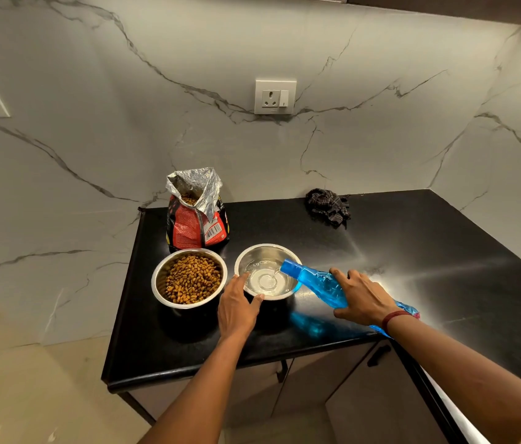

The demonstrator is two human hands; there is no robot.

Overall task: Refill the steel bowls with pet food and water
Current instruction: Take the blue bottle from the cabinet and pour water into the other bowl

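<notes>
Two steel bowls stand side by side on the black counter (413, 251). The left bowl (158, 277) is full of brown kibble. The right bowl (262, 253) holds a shallow pool of water. My right hand (361, 298) grips a blue plastic bottle (317, 280), tilted with its neck over the right bowl's rim, and water runs out of it into the bowl. My left hand (236, 307) holds the near left rim of that bowl, thumb on one side and fingers on the other.
An open red pet food bag (196, 219) with a foil top stands behind the kibble bowl. A crumpled dark checked cloth (328, 205) lies at the back of the counter. A wall socket (274, 97) sits above. Cabinet doors are below the counter edge.
</notes>
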